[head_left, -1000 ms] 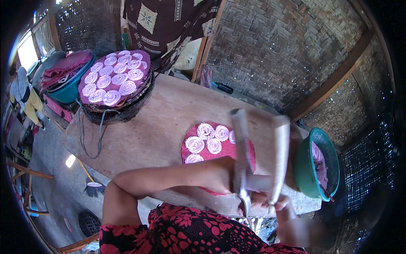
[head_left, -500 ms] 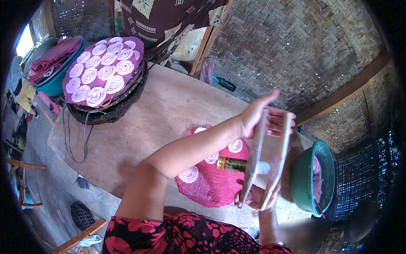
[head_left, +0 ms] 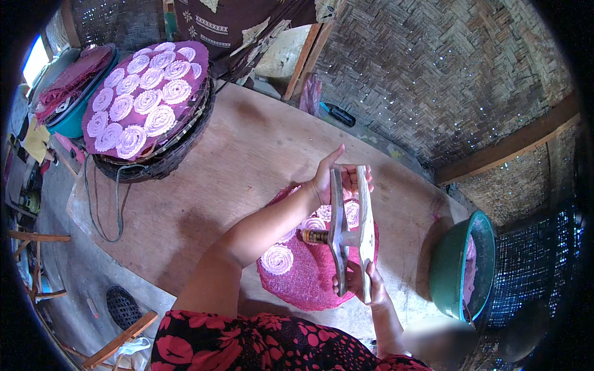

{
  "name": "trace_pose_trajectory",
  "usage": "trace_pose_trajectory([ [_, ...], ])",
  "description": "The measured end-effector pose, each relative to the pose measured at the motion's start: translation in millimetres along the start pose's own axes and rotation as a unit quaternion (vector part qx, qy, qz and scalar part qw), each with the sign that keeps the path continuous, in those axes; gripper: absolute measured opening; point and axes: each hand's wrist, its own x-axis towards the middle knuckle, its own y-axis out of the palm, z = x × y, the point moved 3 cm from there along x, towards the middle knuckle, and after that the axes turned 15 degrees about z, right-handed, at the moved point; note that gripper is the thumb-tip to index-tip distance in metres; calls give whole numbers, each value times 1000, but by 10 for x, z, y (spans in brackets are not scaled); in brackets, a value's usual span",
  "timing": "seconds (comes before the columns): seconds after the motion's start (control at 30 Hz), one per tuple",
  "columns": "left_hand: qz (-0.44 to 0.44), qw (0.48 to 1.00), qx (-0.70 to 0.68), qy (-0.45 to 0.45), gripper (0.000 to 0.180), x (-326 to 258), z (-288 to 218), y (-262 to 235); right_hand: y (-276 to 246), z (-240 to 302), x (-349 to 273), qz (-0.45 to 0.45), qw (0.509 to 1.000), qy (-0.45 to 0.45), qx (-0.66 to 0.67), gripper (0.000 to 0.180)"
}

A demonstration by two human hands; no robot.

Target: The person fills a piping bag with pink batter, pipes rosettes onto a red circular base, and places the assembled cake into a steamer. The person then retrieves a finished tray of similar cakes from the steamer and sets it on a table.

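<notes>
A hand press (head_left: 366, 247) with two long wooden bars, a pale plunger between them and a metal cylinder (head_left: 315, 236), is held above a round red mesh cloth (head_left: 300, 281). My left hand (head_left: 337, 176) grips the far ends of the bars, its thumb stretched out and its fingers curled round. At the near ends, my right hand (head_left: 362, 285) is closed round both bars. Several pale pink coils of dough strands lie along the cloth's left and far side, one coil (head_left: 276, 260) at its left edge. The cylinder's mouth points left; my left arm and the press partly cover the coils.
On the far left of the wooden table (head_left: 247, 142), a dark round basket (head_left: 154, 170) bears a purple mesh cloth covered in coils. Beside it, a teal tub (head_left: 73, 123) holds red mesh cloths. A green basin (head_left: 448, 272) with pink dough stands at right. A woven wall (head_left: 427, 80) borders the table.
Both my hands have brought the press leftward from the cloth's right edge to above the cloth. The gap between the bars looks narrower. The whole view has shifted slightly.
</notes>
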Motion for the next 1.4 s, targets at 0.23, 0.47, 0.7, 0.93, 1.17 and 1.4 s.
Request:
trace_pose_trajectory([
  [0.23, -2, 1000, -19, 16, 76, 163, 494, 26, 74, -6, -644, -124, 992, -1, -33, 81],
  [0.47, 84, 996, -25, 22, 72, 380, 383, 342, -55, 76, -402, -30, 976, -144, 159, 100],
  [0.7, 74, 992, 14, 103, 64, 238, 174, 511, -50, -151, 401, -27, 969, -179, 167, 73],
  [0.93, 138, 982, -32, 129, 63, 148, 120, 968, 245, 63, 400, 47, 981, -140, 125, 65],
  [1.17, 171, 927, 236, 237, 77, -579, -454, 2263, 64, -155, 58, -254, 827, 34, -501, 32],
  [1.4, -9, 655, 713, 248, 83, -1886, -175, 3623, 307, 271, 292, -333, 552, -142, -751, 16],
])
